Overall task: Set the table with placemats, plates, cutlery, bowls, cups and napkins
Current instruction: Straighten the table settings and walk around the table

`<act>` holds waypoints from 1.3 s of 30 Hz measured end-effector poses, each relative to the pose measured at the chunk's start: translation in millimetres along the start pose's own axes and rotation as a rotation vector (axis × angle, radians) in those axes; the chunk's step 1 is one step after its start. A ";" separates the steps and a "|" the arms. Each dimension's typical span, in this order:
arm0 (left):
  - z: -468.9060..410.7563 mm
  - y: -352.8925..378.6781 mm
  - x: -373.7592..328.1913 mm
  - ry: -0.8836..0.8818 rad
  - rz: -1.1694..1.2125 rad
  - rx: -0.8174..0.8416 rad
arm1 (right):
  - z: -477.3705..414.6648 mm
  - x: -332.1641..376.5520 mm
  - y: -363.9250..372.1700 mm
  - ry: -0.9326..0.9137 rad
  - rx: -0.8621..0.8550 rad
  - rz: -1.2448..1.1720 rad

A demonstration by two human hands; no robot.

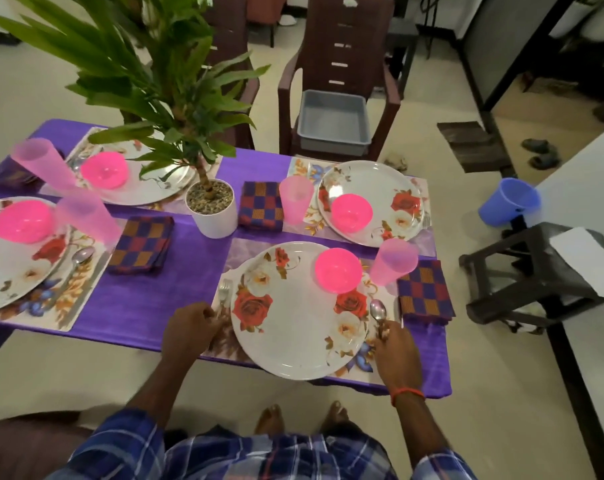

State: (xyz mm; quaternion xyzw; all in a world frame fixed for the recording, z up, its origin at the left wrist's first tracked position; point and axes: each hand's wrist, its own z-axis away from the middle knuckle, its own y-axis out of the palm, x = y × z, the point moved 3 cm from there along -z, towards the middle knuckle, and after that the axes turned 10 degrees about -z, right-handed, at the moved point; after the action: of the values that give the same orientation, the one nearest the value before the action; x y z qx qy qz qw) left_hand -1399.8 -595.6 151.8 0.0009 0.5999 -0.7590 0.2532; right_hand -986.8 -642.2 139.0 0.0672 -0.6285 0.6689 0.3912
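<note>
While my left hand (193,327) curls round the fork (225,292) left of the near plate (293,327) and my right hand (395,348) pinches the spoon (377,310) at its right rim, I judge a nudge could tip that plate, which overhangs the table (148,299) edge.

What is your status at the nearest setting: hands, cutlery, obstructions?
Left hand grips fork, left of plate. Right hand holds spoon, right of plate. Napkin lies close beside spoon.
</note>
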 end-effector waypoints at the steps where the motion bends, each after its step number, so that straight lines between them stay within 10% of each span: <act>1: 1.6 2.1 -2.1 0.012 -0.009 0.002 | -0.9 -2.5 2.5 -0.005 0.005 0.008; 39: -13.6 12.3 -1.2 0.130 -0.094 0.027 | 0.0 -35.5 -8.7 -0.065 -0.036 0.058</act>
State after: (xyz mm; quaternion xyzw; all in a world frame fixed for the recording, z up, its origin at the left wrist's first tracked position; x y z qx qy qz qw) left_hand -1398.1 -584.6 137.2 0.0255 0.6040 -0.7765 0.1774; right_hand -957.2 -658.6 125.1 0.0634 -0.6545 0.6661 0.3521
